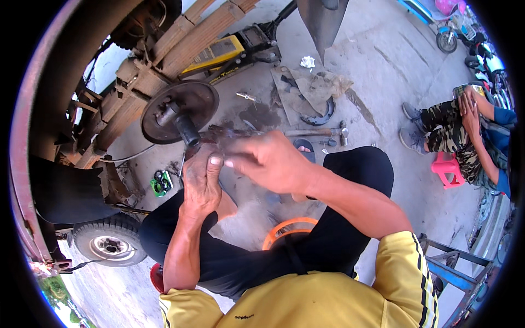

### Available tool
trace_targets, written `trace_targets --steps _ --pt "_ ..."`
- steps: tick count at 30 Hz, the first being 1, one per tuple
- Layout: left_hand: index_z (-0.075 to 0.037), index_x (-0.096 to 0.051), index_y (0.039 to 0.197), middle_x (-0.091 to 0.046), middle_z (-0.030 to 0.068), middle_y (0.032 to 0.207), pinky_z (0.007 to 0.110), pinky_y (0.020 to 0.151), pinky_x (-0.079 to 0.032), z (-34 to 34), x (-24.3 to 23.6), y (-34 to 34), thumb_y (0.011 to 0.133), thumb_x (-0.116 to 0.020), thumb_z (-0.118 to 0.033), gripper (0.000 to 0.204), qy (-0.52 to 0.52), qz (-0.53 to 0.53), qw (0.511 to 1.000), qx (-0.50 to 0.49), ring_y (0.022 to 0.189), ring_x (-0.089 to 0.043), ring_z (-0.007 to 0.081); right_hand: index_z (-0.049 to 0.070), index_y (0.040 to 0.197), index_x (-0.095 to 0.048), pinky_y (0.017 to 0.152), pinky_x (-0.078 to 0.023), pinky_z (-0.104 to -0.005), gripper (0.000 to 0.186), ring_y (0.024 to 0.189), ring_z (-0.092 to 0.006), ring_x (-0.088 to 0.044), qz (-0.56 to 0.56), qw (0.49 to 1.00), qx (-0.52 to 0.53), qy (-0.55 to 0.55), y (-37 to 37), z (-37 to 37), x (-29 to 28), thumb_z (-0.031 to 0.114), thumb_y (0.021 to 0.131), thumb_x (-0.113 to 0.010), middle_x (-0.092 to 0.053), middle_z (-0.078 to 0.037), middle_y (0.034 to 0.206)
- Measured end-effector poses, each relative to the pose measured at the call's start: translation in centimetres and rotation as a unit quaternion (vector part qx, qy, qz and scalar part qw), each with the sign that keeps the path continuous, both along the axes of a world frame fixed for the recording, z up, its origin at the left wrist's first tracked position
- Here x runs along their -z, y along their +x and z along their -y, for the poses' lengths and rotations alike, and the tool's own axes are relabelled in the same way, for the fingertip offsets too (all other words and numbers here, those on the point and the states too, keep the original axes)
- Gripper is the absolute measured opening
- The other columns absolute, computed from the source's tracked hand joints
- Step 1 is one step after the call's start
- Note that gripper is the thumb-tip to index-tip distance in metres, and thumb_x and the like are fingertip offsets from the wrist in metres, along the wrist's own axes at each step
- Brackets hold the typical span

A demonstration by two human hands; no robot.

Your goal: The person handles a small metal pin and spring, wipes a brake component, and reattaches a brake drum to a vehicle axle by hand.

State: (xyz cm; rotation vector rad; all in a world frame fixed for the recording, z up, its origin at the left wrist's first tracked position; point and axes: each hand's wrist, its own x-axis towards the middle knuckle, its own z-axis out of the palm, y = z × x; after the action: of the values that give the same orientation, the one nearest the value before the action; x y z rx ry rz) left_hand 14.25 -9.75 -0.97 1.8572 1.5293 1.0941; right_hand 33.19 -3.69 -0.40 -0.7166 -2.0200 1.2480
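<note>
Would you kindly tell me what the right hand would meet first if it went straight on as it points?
The right hand would probably meet the left hand first, though blur leaves the depth between them unclear.

Yel shirt (311,300), striped slvs (402,268), blk trousers (342,235)

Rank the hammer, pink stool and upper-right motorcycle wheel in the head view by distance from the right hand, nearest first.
From the right hand:
1. Hammer: just beyond, slightly right.
2. Pink stool: well off to the right.
3. Motorcycle wheel: far upper right.
</note>
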Motion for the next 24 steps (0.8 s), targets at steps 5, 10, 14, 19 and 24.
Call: trace_targets --steps 5,10,14,19,24 --pt "0.003 -0.056 0.093 -0.055 0.0153 0.075 0.037 0.063 -0.044 -0.2 0.1 0.4 0.107 -0.041 -0.025 0.035 -0.111 0.064 0.991 -0.027 0.065 -0.052 0.0288 -0.003 0.091 -0.063 0.065 -0.052 -0.0451 0.021 0.069 -0.0378 -0.065 -0.025 0.983 0.050 0.175 -0.4 0.4 0.8 0.018 0.088 -0.066 -0.065 -0.017 0.075" --pt "0.003 -0.059 0.096 -0.060 0.0180 0.081 0.043 0.068 -0.048 -0.3 0.3 0.9 0.105 -0.044 -0.029 0.036 0.012 -0.026 1.000 0.010 0.072 -0.059 0.0374 -0.003 0.088 -0.061 0.056 -0.047 -0.0370 0.023 0.055 -0.0236 -0.059 0.075 0.973 -0.083 -0.199 0.8 -0.6 -0.9 0.019 0.094 -0.056 -0.058 -0.010 0.064" --pt "0.001 -0.058 0.093 -0.060 0.0175 0.080 0.044 0.067 -0.047 0.0 0.4 0.4 0.104 -0.047 -0.029 0.034 0.033 -0.059 0.997 0.044 0.071 -0.058 0.0402 0.004 0.082 -0.056 0.045 -0.029 -0.0259 0.030 0.048 -0.0081 -0.037 -0.016 0.867 -0.191 -0.459 1.1 -0.8 -0.8 0.026 0.100 -0.047 -0.043 0.003 0.059" --pt "0.001 -0.056 0.095 -0.059 0.0181 0.083 0.042 0.066 -0.047 0.4 0.7 0.2 0.103 -0.048 -0.038 0.041 0.086 -0.029 0.995 0.039 0.069 -0.057 0.0388 0.007 0.073 -0.050 0.041 -0.022 -0.0257 0.032 0.046 -0.0052 -0.031 -0.074 0.812 -0.213 -0.538 1.4 -1.2 -0.9 0.029 0.097 -0.053 -0.037 0.005 0.057" --pt "0.001 -0.058 0.098 -0.060 0.0160 0.081 0.041 0.065 -0.049 0.1 0.1 -0.1 0.100 -0.054 -0.030 0.031 0.092 -0.047 0.991 0.080 0.070 -0.059 0.0373 0.009 0.065 -0.045 0.042 -0.023 -0.0260 0.039 0.044 -0.0065 -0.031 -0.051 0.826 -0.222 -0.516 1.3 -1.4 -1.3 0.029 0.097 -0.053 -0.034 0.004 0.054"
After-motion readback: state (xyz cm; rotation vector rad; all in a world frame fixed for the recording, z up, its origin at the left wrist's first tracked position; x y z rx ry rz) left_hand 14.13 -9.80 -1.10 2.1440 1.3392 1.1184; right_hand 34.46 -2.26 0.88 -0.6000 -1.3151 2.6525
